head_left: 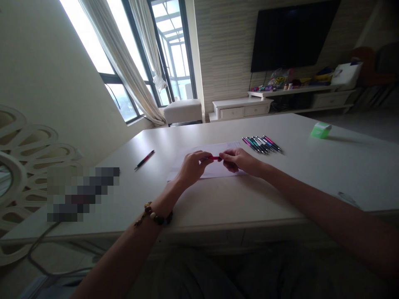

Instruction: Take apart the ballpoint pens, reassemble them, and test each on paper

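Observation:
A red pen (213, 158) is held level between both hands, just above a white sheet of paper (218, 166) on the table. My left hand (191, 167) pinches its left end with fingers curled. My right hand (239, 160) pinches the right end. A beaded bracelet (154, 215) circles my left wrist.
The white table (343, 174) also carries a row of several coloured pens (262, 144) right of the paper, a lone dark red pen (144, 159) to the left, and a green box (321, 130) at far right. A blurred patch covers something at the left edge.

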The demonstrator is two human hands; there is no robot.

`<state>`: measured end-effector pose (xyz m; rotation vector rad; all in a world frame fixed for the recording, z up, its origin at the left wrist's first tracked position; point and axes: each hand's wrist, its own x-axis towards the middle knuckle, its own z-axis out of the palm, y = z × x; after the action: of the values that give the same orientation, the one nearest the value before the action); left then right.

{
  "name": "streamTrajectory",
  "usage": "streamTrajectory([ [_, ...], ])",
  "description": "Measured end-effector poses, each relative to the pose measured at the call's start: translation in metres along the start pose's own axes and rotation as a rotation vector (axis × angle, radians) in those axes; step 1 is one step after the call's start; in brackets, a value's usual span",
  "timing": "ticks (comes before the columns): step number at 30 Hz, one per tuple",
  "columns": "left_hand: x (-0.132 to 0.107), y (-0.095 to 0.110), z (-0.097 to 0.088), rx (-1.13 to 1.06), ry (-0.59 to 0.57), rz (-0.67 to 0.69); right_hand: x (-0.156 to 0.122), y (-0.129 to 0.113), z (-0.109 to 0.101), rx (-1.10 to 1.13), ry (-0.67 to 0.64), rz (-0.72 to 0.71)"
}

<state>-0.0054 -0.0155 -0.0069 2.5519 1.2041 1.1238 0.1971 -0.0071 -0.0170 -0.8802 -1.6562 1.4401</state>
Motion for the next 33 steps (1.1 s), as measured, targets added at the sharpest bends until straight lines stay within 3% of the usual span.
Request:
streamTrajectory([
  [23, -0.0003, 0.0003, -0.0006, 0.017, -0.001, 0.002, 0.0016, -0.0003, -0.0022, -0.14, 0.086, -0.043],
  [33, 0.0006, 0.0008, -0.0004, 0.033, 0.01, -0.021, -0.0001, -0.0042, -0.0034, -0.056, 0.073, 0.005],
])
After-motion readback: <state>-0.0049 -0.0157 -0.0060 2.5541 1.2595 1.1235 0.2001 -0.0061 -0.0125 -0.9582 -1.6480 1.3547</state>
